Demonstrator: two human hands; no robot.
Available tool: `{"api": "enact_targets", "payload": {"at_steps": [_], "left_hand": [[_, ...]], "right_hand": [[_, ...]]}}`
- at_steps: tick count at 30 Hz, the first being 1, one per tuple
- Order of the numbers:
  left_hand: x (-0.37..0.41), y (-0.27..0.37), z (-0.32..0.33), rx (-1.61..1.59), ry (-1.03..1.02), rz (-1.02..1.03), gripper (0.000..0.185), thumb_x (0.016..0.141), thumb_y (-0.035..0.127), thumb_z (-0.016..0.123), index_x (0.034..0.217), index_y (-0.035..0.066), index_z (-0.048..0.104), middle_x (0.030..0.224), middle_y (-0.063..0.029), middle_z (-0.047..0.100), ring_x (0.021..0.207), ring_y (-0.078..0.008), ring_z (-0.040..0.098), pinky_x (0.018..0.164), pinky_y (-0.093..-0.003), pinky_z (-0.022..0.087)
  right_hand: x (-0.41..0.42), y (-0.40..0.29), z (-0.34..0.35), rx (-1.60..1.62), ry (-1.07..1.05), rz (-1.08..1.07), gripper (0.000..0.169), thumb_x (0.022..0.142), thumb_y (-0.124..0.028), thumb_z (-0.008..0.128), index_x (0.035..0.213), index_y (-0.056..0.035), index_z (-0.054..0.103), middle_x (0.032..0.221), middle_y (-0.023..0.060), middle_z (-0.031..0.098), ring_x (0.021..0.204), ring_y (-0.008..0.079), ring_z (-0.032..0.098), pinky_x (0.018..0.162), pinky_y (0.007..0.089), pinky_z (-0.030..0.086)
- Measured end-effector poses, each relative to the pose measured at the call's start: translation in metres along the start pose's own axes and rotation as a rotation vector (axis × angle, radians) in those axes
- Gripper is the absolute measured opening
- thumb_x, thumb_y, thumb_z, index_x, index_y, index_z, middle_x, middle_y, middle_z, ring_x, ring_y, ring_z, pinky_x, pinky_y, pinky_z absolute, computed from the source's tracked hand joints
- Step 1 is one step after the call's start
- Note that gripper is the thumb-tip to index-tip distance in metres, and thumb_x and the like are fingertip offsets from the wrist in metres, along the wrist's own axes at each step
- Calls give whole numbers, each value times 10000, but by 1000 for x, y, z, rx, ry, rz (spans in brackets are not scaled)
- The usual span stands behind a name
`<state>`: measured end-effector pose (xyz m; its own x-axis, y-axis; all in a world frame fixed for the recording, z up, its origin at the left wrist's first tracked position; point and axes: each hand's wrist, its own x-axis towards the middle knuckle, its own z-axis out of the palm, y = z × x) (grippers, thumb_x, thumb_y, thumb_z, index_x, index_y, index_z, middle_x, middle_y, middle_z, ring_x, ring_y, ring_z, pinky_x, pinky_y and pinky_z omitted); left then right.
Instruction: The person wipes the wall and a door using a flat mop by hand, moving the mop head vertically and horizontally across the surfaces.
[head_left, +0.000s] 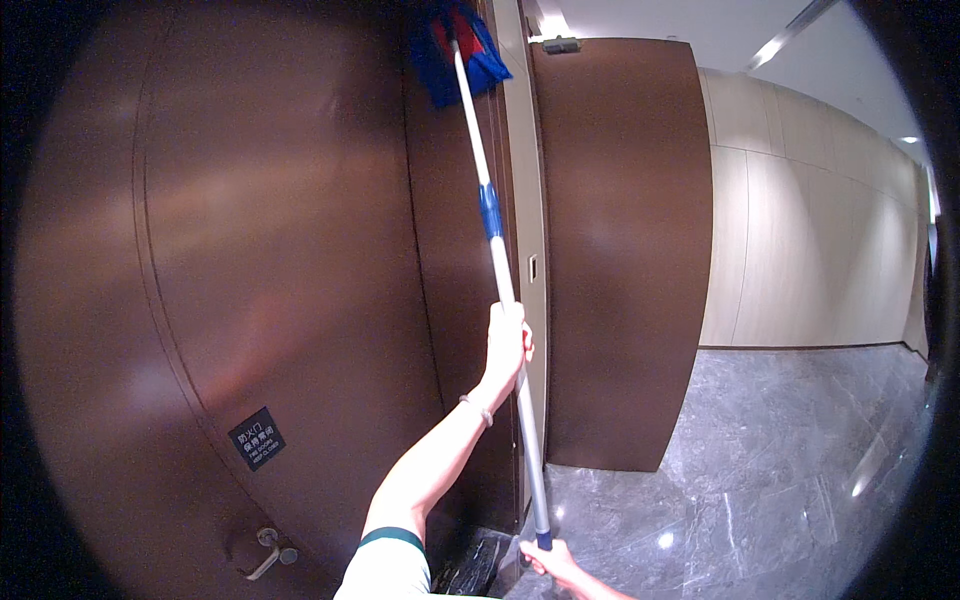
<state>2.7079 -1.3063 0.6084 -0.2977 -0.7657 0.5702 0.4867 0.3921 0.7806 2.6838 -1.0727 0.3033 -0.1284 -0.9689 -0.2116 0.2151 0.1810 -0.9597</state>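
A telescopic mop pole, white and silver with blue fittings, runs steeply upward in front of me. Around its middle, below the blue joint, my left hand is closed. At the lower end, by the dark blue cap, my right hand grips the pole. On top, a flat mop head with a blue cloth pad and a red plate is raised high against the brown panel beside the door frame. The pad's upper part fades into the dark rim of the view.
A large brown door on the left bears a sign and a lever handle. Right of the frame stands an open brown door leaf. Beyond are pale wall panels and a grey marble floor.
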Motion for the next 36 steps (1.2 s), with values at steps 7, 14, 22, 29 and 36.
{"api": "enact_targets", "payload": {"at_steps": [7,14,22,29,36], "left_hand": [[12,-21,-1,81,-21,31,192,941,203,520,1080,98,440,725,27,456,548,-54,451,485,-213,405],[-54,-74,18,-36,114,-107,275,903,209,578,1096,77,434,701,28,457,501,-56,421,425,-230,373],[-265,-156,84,-170,169,-564,267,906,139,574,1108,105,403,689,26,468,529,-67,458,459,-239,403],[-387,-192,110,-445,126,-785,197,956,177,528,1070,88,395,698,-33,497,554,-152,557,529,-302,500],[-441,-254,107,-595,469,-1350,392,890,368,621,1009,119,344,654,-84,493,464,-227,506,434,-436,504]], "right_hand": [[10,30,-31,-72,190,36,301,838,-283,708,652,-90,570,550,-40,485,461,45,416,423,221,313],[-120,159,-132,-492,467,152,301,786,-339,714,736,-47,665,601,15,590,532,109,532,484,295,413],[-361,231,-242,-752,528,512,295,788,-292,684,823,0,685,647,127,632,574,204,570,542,379,458],[-549,223,-280,-1009,641,637,289,780,-344,682,808,-56,684,710,151,653,640,283,613,566,426,466],[-561,100,-219,-1396,703,844,387,787,-485,645,854,-106,685,723,185,652,707,407,633,612,483,497]]}}
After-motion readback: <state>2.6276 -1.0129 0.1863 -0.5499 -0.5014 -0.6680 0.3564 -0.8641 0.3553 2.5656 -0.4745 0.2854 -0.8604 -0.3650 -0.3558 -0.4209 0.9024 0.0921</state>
